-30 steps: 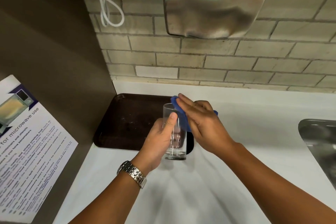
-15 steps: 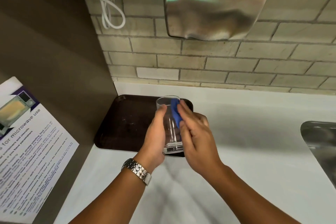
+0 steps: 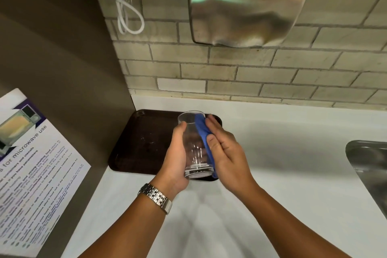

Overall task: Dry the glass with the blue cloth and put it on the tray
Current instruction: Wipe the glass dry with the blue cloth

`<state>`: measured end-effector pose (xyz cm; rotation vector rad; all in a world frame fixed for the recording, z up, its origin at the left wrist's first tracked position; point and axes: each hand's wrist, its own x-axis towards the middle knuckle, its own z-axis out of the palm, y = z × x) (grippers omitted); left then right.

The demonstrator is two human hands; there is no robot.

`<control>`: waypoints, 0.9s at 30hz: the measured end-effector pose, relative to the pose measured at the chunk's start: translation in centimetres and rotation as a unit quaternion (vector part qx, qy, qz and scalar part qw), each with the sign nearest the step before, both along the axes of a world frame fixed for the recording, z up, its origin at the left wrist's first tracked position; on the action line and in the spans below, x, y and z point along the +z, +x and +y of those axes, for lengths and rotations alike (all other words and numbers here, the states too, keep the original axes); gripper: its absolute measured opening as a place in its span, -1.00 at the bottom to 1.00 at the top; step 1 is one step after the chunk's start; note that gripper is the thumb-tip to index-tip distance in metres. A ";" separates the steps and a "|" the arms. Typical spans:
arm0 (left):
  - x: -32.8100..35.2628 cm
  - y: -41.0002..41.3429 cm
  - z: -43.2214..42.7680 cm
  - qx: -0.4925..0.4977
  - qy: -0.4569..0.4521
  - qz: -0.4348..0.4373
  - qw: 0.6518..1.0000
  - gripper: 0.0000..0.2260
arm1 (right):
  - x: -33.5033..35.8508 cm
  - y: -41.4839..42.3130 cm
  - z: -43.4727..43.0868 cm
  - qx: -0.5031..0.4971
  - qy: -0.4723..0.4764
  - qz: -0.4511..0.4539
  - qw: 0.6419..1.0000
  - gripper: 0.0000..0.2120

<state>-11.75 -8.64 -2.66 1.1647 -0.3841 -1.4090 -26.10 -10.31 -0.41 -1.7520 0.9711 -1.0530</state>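
A clear drinking glass (image 3: 193,144) is held upright, slightly tilted, above the near right corner of a dark brown tray (image 3: 144,142). My left hand (image 3: 176,159) wraps around the glass's left side. My right hand (image 3: 227,153) presses a blue cloth (image 3: 204,138) flat against the glass's right side, from rim to base. Most of the cloth is hidden under my right palm and fingers. The tray lies on the white counter in the corner by the wall.
A steel hand dryer (image 3: 249,4) hangs on the tiled wall above. A white cable (image 3: 123,6) loops at the upper left. A brown side panel carries a microwave notice (image 3: 31,172). A steel sink (image 3: 368,167) is at the right edge.
Both hands lifted the glass and carried it slightly left and farther back, over the tray's corner. My right hand slid from the rim down the side with the cloth.
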 end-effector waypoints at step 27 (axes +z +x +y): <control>1.8 -0.4 -0.1 0.071 0.035 0.066 0.995 -0.35 | -0.6 0.1 1.8 0.049 0.134 -0.060 0.988 -0.61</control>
